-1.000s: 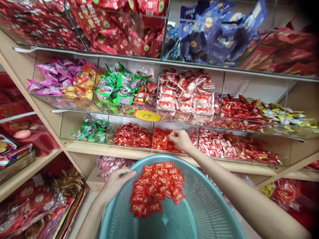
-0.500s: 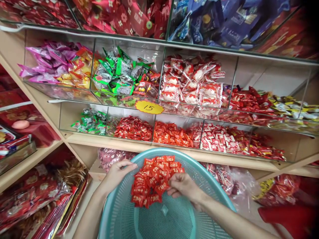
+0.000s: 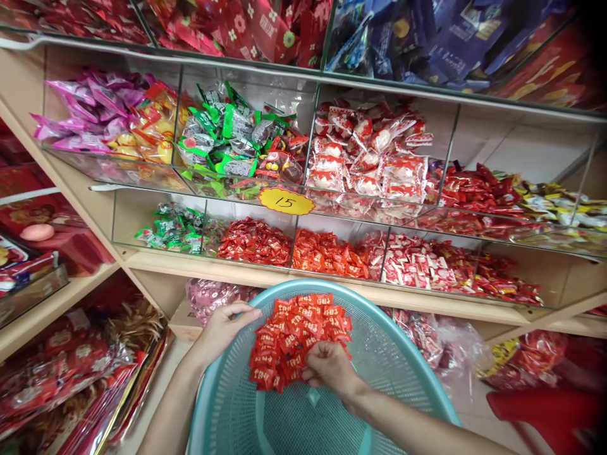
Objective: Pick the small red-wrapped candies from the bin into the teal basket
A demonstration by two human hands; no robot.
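A teal plastic basket [image 3: 408,360] with mesh sides and bottom stands in front of me. Inside it, toward the far left, lies a flat cluster of red wrapped candies [image 3: 279,344] with pale lettering. My left hand [image 3: 227,328] is on the basket's left rim, thumb and fingers closed over it, fingertips pointing inward near the candies. Over the lower right part of the cluster is my right hand [image 3: 329,370], its fingers curled together in a pinch. What sits between those fingertips is hidden.
Shelves with clear dividers hold wrapped sweets: red-and-white packets [image 3: 370,158], green packets [image 3: 232,133], orange-red candies [image 3: 327,253]. A yellow tag [image 3: 286,201] reads 15. Red packages [image 3: 52,360] lean at the lower left. A red object [image 3: 535,404] stands at the lower right.
My right hand has moved left and slightly down across the candies, fingers still curled. My left hand stays on the rim. The view has shifted slightly.
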